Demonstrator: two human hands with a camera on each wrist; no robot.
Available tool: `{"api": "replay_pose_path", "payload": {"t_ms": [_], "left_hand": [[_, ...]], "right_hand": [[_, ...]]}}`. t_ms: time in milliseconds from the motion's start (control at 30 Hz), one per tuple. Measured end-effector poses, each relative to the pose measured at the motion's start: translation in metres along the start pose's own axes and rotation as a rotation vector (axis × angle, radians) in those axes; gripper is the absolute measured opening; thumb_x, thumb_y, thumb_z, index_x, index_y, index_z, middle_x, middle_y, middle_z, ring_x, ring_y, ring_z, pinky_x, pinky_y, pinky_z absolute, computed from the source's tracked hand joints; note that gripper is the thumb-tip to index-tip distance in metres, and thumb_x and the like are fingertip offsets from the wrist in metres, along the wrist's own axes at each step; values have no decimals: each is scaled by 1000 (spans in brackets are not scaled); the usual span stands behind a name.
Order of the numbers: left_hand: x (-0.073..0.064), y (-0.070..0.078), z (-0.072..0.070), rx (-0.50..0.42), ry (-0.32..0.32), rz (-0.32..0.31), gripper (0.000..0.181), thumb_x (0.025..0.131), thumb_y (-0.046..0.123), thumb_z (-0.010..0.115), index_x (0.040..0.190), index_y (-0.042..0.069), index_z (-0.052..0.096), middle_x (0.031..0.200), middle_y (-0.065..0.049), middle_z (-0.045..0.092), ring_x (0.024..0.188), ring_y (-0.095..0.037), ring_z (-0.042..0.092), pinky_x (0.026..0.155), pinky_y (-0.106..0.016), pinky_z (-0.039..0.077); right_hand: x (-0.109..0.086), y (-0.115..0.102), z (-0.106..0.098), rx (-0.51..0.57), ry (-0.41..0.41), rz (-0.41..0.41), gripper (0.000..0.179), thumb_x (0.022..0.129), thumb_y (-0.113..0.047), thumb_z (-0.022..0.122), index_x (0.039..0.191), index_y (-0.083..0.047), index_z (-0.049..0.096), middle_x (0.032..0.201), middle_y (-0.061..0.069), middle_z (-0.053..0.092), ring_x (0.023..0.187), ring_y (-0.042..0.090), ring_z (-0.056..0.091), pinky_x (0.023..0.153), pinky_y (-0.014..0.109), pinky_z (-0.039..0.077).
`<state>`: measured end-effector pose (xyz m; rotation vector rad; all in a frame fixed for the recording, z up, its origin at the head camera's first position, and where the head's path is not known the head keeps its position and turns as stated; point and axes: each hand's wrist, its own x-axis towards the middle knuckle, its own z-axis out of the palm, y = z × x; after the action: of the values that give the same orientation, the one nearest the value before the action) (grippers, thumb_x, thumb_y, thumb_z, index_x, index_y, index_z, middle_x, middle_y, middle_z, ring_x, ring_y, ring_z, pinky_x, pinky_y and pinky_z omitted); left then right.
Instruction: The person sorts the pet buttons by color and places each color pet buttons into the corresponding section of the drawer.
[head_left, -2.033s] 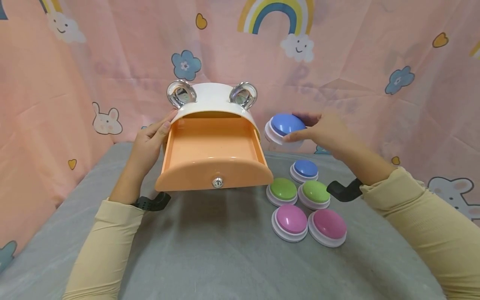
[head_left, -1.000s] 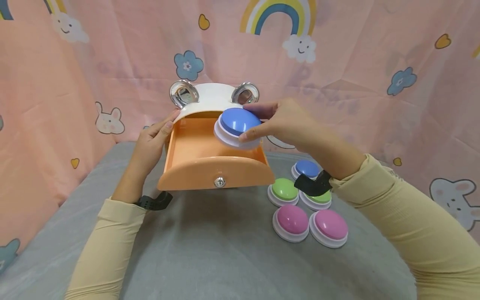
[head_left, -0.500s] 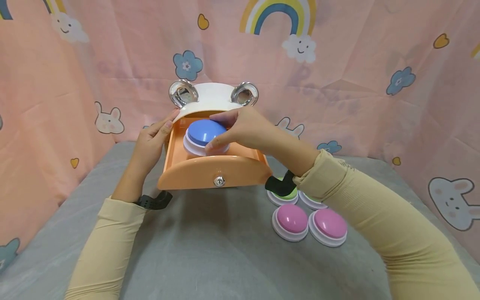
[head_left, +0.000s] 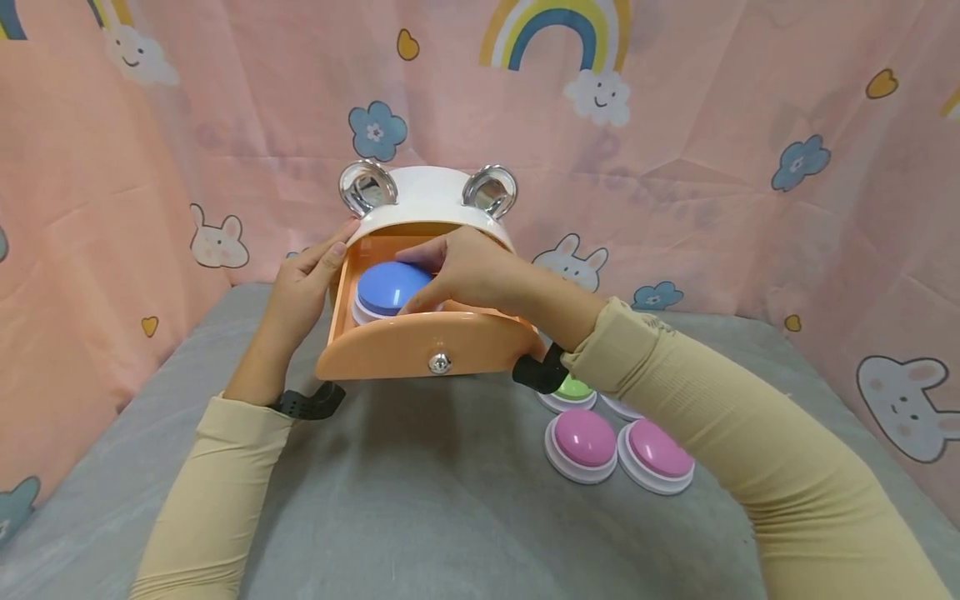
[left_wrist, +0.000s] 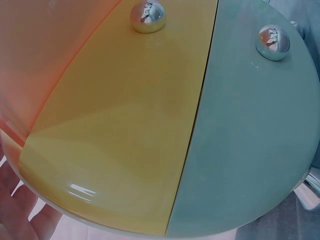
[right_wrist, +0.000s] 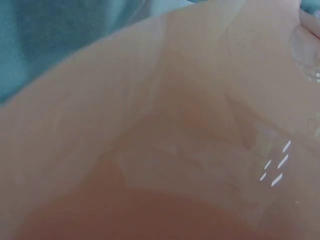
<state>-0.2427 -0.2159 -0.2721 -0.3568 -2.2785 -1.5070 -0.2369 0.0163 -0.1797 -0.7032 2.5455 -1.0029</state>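
Note:
My left hand [head_left: 296, 292] rests along the left side of a white cabinet [head_left: 431, 192] with chrome rings for ears, its fingers against the shell. An orange drawer [head_left: 382, 354] with a chrome knob is pulled out of it. Inside, my right hand [head_left: 476, 271] grips a blue push button [head_left: 392, 285] by its right edge, at the drawer's left part. Its white base partly hides behind the drawer front. Below the orange drawer, the left wrist view shows a yellow drawer [left_wrist: 125, 110] and a green drawer [left_wrist: 250, 125]. The right wrist view holds mostly the glossy drawer front [right_wrist: 150, 165].
On the grey cloth [head_left: 465, 517], right of the cabinet, lie two pink push buttons [head_left: 585, 439]. Behind them, my right forearm partly covers the green push buttons [head_left: 573, 389]. A pink patterned curtain [head_left: 675, 50] hangs at the back.
My right hand has carried the blue push button leftward from beside the cabinet, then down into the orange drawer. My right arm now covers the other blue push button. The left hand stays put.

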Motion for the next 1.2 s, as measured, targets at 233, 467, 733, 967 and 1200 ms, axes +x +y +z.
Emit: {"api": "replay_pose_path", "payload": {"t_ms": [233,467,733,967,1200], "left_hand": [[0,-1,0,6,-1,-2,43,105,40,44,146,27,51,156,5,44,147,-16,37,121,-43,34],[-1,0,0,27,2,6,43,106,39,43,146,26,51,156,4,43,147,-18,38,120,-45,35],[-2,1,-1,40,-7,-5,43,106,39,41,147,27,49,157,5,42,148,-18,37,120,-46,34],[-4,2,-1,38,-3,-19,43,107,39,42,147,27,49,157,4,42,148,-19,38,120,-47,35],[-3,3,0,39,-6,-4,42,107,36,42,147,27,49,157,4,42,148,-19,37,119,-47,36]], "right_hand": [[1,1,5,-14,-49,-10,64,83,-27,81,143,-22,57,136,-1,64,122,17,59,107,30,50],[3,-1,8,-11,-71,-13,66,83,-29,82,143,-23,56,133,-2,65,117,15,59,99,29,52],[4,0,8,8,-116,-20,68,84,-26,81,146,-21,53,135,-1,63,118,17,58,100,31,53],[1,3,-4,24,-158,-70,65,84,-22,79,144,-18,55,140,-2,61,128,16,58,107,31,51],[-19,20,-37,158,-9,-101,58,84,-22,81,138,-17,61,137,-1,64,129,15,59,110,35,49]]}}
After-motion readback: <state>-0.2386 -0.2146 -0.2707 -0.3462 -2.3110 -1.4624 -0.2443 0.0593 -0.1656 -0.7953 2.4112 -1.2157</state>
